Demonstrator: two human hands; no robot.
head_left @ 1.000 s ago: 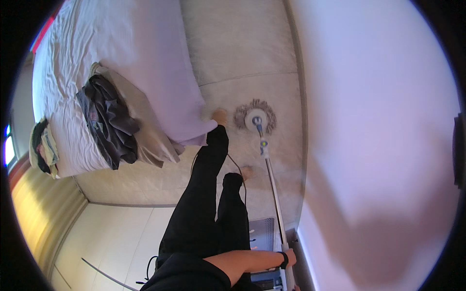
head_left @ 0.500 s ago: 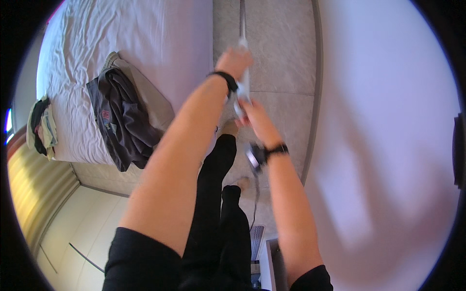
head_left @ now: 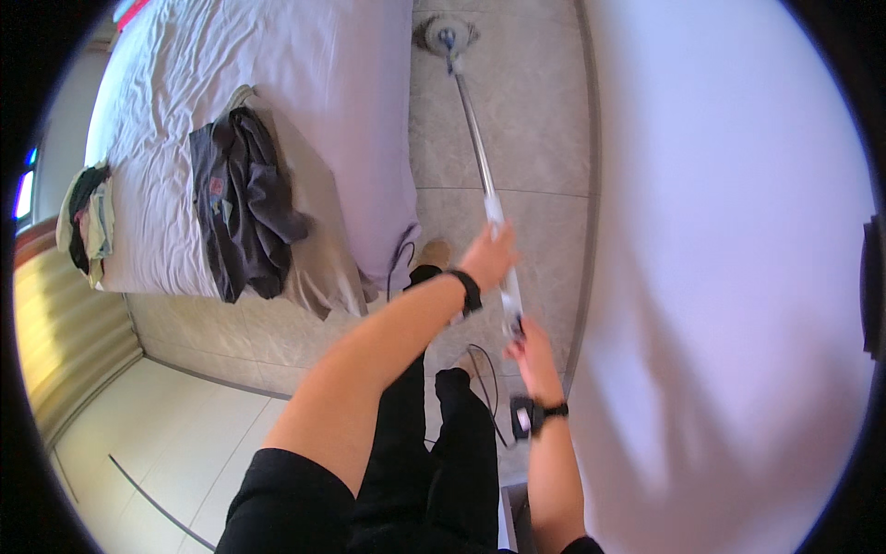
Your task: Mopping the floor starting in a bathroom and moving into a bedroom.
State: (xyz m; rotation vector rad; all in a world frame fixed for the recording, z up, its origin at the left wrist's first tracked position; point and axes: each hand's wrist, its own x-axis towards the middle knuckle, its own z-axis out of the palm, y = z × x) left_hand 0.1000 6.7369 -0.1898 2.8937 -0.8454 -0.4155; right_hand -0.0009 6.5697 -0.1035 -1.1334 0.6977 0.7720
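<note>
A spin mop (head_left: 474,134) with a silver and white pole runs from my hands away across the grey tiled floor (head_left: 535,120). Its round, fringed mop head (head_left: 448,39) lies flat on the tiles at the far end, close by the bed's edge. My left hand (head_left: 492,256) is wrapped round the white part of the pole. Lower down, at the near end of the handle, my right hand (head_left: 533,355) grips it, with the fingers partly blurred. Black bands circle both wrists, and the right one carries a small dark device (head_left: 524,417).
To the left stands a bed (head_left: 341,102) with a pale sheet, a dark garment (head_left: 242,203) and a pile of clothes (head_left: 88,222). A white wall (head_left: 720,231) rises on the right. A thin black cable (head_left: 494,388) loops near my feet.
Both hands have come back toward my body, drawing the mop with them. The mop head, outside the picture before, now shows at the top.
</note>
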